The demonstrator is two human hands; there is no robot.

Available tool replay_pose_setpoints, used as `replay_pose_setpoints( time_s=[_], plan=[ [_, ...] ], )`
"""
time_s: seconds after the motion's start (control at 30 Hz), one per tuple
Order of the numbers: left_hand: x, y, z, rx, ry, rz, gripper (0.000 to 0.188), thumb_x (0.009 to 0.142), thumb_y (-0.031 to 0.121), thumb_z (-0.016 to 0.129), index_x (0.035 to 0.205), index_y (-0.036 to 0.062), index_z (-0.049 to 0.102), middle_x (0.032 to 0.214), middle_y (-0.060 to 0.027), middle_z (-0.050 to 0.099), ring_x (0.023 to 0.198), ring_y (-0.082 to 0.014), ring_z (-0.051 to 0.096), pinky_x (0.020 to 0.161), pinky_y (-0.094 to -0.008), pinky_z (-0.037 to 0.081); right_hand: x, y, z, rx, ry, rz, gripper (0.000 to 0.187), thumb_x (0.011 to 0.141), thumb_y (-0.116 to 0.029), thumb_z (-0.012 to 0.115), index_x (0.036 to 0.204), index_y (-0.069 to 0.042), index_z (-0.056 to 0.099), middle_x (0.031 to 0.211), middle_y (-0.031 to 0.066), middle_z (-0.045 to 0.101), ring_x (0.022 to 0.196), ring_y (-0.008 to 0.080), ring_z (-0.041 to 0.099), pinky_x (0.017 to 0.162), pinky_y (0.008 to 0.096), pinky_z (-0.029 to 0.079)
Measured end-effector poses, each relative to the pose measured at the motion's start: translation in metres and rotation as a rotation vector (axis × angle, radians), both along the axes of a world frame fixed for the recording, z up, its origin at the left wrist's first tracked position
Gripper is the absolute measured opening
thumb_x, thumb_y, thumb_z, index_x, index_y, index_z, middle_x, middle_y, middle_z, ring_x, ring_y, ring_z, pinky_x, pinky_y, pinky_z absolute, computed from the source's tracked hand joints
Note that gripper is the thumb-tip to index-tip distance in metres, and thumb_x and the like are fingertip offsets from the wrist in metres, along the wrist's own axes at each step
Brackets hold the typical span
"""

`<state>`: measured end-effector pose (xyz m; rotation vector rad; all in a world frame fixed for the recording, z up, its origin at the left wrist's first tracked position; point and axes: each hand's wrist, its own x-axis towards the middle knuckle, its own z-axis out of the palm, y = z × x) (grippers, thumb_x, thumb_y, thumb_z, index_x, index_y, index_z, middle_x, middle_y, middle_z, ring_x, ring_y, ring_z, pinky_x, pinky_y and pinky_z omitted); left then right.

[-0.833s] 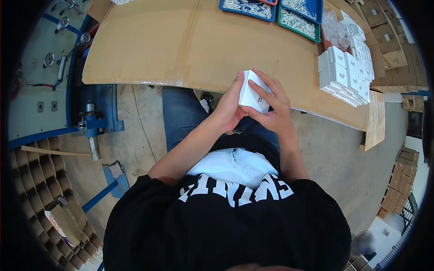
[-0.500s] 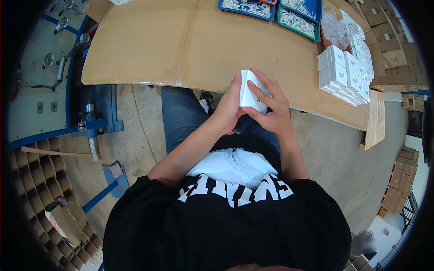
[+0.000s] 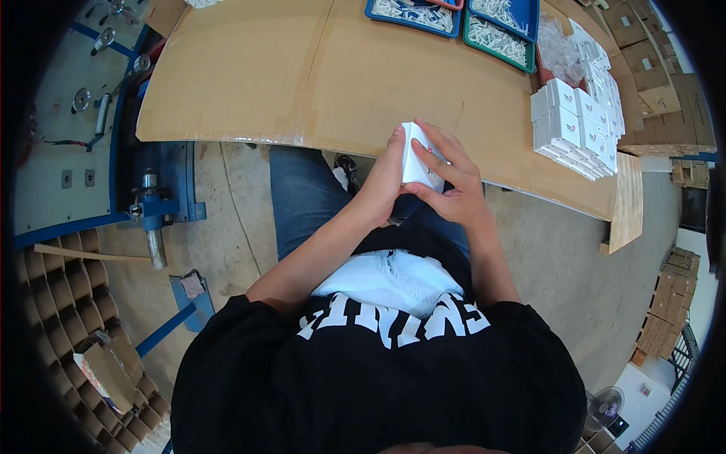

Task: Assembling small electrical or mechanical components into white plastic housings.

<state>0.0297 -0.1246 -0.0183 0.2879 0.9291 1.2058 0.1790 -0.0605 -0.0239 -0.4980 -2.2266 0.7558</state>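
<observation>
Between my two hands is a small white box point(image 3: 413, 165), held up near the front edge of the cardboard-covered table point(image 3: 249, 83). My left hand point(image 3: 383, 178) grips its left side, the thumb along the edge. From the right, my right hand point(image 3: 457, 180) wraps the box, its fingers lying across the printed face and its thumb at the lower edge. Part of the box's face is hidden behind those fingers. Whether its flaps are closed cannot be made out.
At the table's right stands a stack of white boxes point(image 3: 576, 129), with clear plastic bags point(image 3: 560, 47) behind it. Blue point(image 3: 412, 30) and green trays point(image 3: 499, 53) of small white pieces sit at the far edge. A blue-framed machine point(image 3: 76, 151) stands at the left, above cardboard dividers point(image 3: 57, 303).
The box has turned slightly in my hands, and my right fingers have shifted a little over its face. Both hands stay in nearly the same place.
</observation>
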Motion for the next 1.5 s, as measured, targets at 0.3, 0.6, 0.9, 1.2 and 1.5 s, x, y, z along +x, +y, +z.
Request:
replay_pose_setpoints(
  time_s=[0.3,0.6,0.9,1.2,1.5],
  plan=[
    [0.002,-0.002,-0.006,-0.045,-0.066,0.056,0.062,0.107,0.057,0.033,0.143,0.0086,0.046,0.128,-0.0105,0.061,0.117,-0.0215,0.063,0.097,-0.0377,0.053,-0.001,-0.004,-0.006,-0.086,-0.020,0.025,0.060,0.076,-0.023,0.086,0.131,-0.010,0.069,0.148,0.0176,0.054,0.132,0.0396,0.053,0.109,0.0457,0.043],
    [-0.009,-0.003,0.004,0.050,-0.201,-0.016,0.057,0.107,0.054,0.038,0.146,0.0131,0.044,0.131,-0.0092,0.059,0.117,-0.0205,0.062,0.095,-0.0363,0.053,-0.003,0.001,-0.005,-0.185,0.023,0.030,0.062,0.078,-0.024,0.085,0.135,-0.010,0.066,0.151,0.0166,0.051,0.139,0.0368,0.048,0.114,0.0445,0.037],
    [0.003,-0.002,-0.002,0.323,-0.011,0.221,0.046,0.104,0.024,0.057,0.145,0.0046,0.048,0.139,-0.0085,0.054,0.127,-0.0172,0.054,0.110,-0.0351,0.039,-0.022,-0.025,-0.016,-1.196,0.825,-0.271,0.033,0.094,-0.010,0.073,0.123,0.002,0.062,0.122,0.0107,0.068,0.111,0.0195,0.066,0.098,0.0323,0.051],
    [-0.031,-0.003,0.022,0.662,0.318,-0.025,0.052,0.091,0.005,0.074,0.139,-0.0004,0.054,0.143,-0.0121,0.058,0.129,-0.0177,0.055,0.110,-0.0350,0.043,0.009,-0.020,0.027,-0.928,0.463,-0.127,0.043,0.083,0.005,0.079,0.124,0.001,0.066,0.113,0.0084,0.072,0.104,0.0151,0.068,0.091,0.0300,0.055],
    [-0.031,-0.008,0.016,0.680,0.285,-0.073,0.039,0.093,0.009,0.073,0.129,-0.0023,0.064,0.131,-0.0160,0.067,0.115,-0.0177,0.065,0.099,-0.0313,0.052,0.008,-0.030,0.027,-0.805,0.399,-0.045,0.039,0.086,0.001,0.079,0.123,0.003,0.066,0.112,0.0081,0.072,0.103,0.0140,0.068,0.091,0.0291,0.055]
  ],
)
